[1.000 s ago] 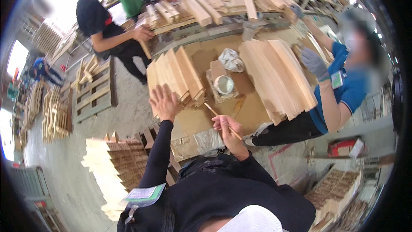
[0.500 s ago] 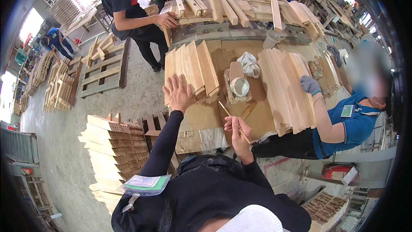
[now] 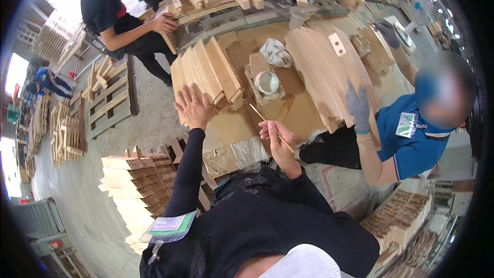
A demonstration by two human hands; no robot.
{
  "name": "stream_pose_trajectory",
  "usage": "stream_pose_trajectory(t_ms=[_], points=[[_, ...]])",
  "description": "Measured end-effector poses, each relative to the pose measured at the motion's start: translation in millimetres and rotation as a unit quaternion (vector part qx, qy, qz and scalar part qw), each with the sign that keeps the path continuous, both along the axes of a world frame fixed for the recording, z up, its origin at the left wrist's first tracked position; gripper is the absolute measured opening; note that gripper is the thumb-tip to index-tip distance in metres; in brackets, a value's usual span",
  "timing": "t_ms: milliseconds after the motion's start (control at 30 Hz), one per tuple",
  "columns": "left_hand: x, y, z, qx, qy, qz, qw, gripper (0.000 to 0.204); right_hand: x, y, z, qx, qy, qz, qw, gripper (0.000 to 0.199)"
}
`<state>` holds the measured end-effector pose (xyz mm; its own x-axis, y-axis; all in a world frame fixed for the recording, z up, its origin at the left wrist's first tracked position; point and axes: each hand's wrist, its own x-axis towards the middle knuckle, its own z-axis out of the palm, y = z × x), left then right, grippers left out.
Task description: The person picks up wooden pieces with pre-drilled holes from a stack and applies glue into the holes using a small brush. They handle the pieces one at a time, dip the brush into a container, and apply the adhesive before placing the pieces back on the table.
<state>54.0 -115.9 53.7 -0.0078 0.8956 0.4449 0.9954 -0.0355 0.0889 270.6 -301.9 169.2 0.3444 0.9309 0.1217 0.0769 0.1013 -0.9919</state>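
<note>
My left hand [image 3: 193, 107] lies with spread fingers on the near left end of a row of pale wooden boards [image 3: 198, 74]. In my closed right hand [image 3: 279, 143] is a thin wooden stick [image 3: 256, 111], its far tip pointing up and left toward the boards. The tip touches nothing that I can make out. Beyond it, a white pot [image 3: 267, 82] with pale contents stands on a crusted block [image 3: 278, 94]. A crumpled white cloth [image 3: 276, 53] lies behind the pot. Brown cardboard [image 3: 300, 105] covers the table beneath these things.
To the right, a co-worker's grey-gloved hand [image 3: 358, 105] is at another row of boards [image 3: 314, 67], where one piece [image 3: 338, 45] has two holes. A translucent cup [image 3: 298, 18] stands farther back. Stacked wood [image 3: 139, 188] is at my left; another person's hand [image 3: 164, 22] is beyond the table.
The whole view has shifted, so the table appears farther left. The co-worker's gloved hand has moved along the right boards, and a piece with two holes now shows there. My grip looks unchanged.
</note>
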Motion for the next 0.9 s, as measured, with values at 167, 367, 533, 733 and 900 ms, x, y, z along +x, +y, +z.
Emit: stream_pose_trajectory(t_ms=[167,367,533,733,900], points=[[1.1,1.9,-2.4,0.003,0.005,-0.001,1.000,0.055,8.4,0.5,3.6,0.018,-0.022,-0.011,1.000,0.027],[0.6,1.5,-0.9,-0.005,0.006,-0.003,1.000,0.056,3.5,-3.0,3.1,0.020,-0.017,-0.002,1.000,0.026],[0.9,2.5,-0.3,-0.004,0.009,-0.003,1.000,0.056,-9.1,-5.1,2.7,0.007,-0.031,0.030,0.999,0.027],[0.6,4.2,-4.6,0.011,-0.003,-0.004,1.000,0.055,-22.3,-6.7,3.0,0.005,-0.044,0.067,0.997,0.028],[1.3,4.7,-3.4,0.017,-0.001,-0.004,1.000,0.054,-28.1,-5.7,4.6,0.002,-0.054,0.071,0.996,0.029]])
